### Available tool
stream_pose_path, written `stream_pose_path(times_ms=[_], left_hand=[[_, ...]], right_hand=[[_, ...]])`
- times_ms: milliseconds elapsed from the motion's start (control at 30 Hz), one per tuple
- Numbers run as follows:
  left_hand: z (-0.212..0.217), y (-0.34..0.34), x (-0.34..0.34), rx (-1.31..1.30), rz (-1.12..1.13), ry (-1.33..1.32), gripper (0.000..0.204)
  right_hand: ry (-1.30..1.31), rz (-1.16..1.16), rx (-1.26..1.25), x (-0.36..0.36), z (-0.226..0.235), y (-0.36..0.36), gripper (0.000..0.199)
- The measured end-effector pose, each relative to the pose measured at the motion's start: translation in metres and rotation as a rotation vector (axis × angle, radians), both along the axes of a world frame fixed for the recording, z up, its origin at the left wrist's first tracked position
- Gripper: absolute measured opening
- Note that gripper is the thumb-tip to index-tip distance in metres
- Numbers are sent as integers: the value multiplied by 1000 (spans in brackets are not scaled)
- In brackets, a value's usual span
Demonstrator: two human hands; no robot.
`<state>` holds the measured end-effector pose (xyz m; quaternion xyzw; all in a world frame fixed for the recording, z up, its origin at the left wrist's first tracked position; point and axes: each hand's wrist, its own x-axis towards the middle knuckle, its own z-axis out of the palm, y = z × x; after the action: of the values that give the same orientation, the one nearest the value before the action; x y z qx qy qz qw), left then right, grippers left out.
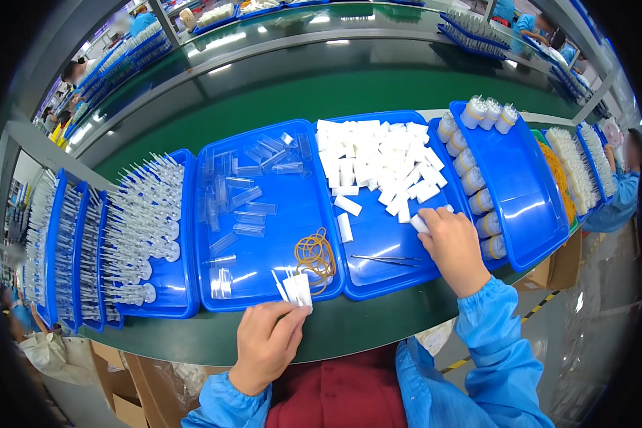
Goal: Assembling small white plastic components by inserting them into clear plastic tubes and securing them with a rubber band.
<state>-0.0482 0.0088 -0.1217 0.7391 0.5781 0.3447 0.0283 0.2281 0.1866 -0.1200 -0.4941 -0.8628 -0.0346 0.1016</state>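
My left hand (267, 342), near the table's front edge, pinches a small bunch of white cylinders (297, 288) with thin white stems sticking up beside them. My right hand (451, 246) is over the blue tray of white cylinders (378, 160), its fingers closed on a white cylinder (421, 223) at the tray's right side. Tweezers (386, 261) lie in the front of that tray. Tan rubber bands (314, 255) sit in the neighbouring blue tray, just beyond my left hand. Clear plastic tubes (248, 217) are scattered across that same tray.
At left, blue trays hold rows of white stemmed parts (146, 221). On the right, a blue tray (524, 192) carries several wrapped white bundles (490, 114) and overlaps another tray of bundles. Behind runs a green conveyor belt (264, 100). Other people (620, 189) are at the sides.
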Motion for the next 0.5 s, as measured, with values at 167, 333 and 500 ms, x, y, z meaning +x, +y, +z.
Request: stream_pose_path(times_ms=[167, 333, 500], left_hand=[[-10, -2, 5, 38, 35, -12, 38], [-12, -6, 0, 55, -89, 75, 38], [14, -15, 9, 93, -188, 174, 37]], right_hand=[[58, 60, -68, -8, 1, 5, 27], [1108, -31, -862, -36, 22, -23, 29], [1317, 119, -808, -96, 19, -53, 20]])
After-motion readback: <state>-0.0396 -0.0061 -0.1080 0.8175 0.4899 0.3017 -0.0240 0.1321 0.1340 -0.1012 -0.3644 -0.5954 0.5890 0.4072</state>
